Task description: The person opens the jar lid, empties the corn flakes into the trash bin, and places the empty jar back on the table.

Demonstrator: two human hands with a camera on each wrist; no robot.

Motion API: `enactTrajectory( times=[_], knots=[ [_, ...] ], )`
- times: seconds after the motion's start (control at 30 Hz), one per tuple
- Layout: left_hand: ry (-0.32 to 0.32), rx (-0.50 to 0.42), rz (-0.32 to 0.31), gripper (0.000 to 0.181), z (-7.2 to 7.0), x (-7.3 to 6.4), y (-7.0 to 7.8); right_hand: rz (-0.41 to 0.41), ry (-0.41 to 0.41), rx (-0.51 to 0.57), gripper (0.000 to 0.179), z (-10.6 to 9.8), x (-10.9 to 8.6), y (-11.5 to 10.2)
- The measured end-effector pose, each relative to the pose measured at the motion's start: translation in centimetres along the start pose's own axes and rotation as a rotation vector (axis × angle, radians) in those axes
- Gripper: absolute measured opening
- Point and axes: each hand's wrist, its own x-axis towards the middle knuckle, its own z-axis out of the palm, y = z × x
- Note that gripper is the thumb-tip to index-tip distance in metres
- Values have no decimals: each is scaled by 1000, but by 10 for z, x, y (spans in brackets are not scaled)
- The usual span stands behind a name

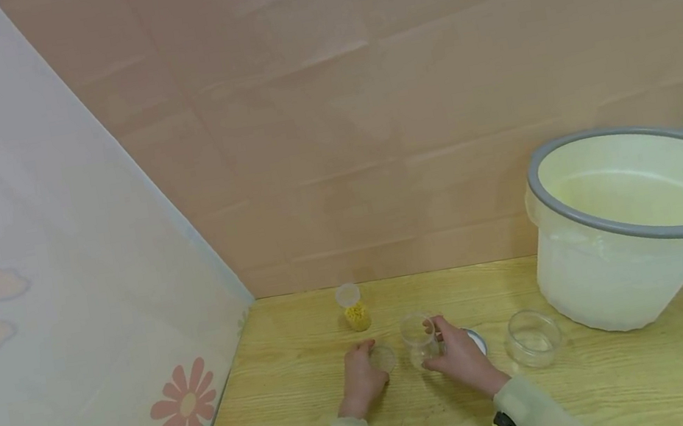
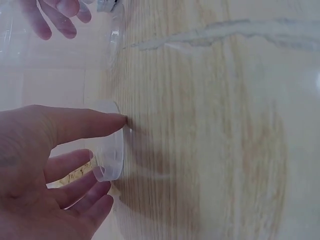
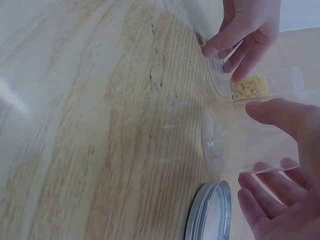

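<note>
My left hand (image 1: 362, 379) pinches a clear, shallow plastic lid (image 2: 111, 150) lying on the table, thumb on one side and fingers on the other. To its right, my right hand (image 1: 465, 361) holds a clear, see-through jar (image 3: 230, 140) that stands upright on the wood. Its thumb is on one side of the jar and its fingers are curved round the other. A silver metal screw lid (image 3: 210, 212) with a white inside lies beside this jar, partly covered by the right hand in the head view. Behind the left hand stands a small clear jar with yellow bits (image 1: 358, 315) inside.
A low, round clear container (image 1: 534, 339) sits to the right of the right hand. Farther right stands a large white tub (image 1: 601, 283) with a grey rim. Cloth-covered walls border the wooden table (image 1: 280, 416) at the back and left.
</note>
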Motion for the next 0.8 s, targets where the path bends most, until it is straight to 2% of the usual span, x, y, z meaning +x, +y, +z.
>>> enactTrajectory(
  times=[0.37,0.57,0.7,0.8],
  knots=[
    [-14,5,2,67,0,1,-2,21,-36,0,71,1,1,0],
    [-37,-40,-43,77,-1,0,-6,39,-73,-26,83,3,-1,4],
    [-21,-89,-60,81,-6,0,-4,9,-46,-11,88,1,0,2],
    [8,-107,-35,79,-10,2,-2,-5,-28,-6,91,-3,1,1]
  ],
)
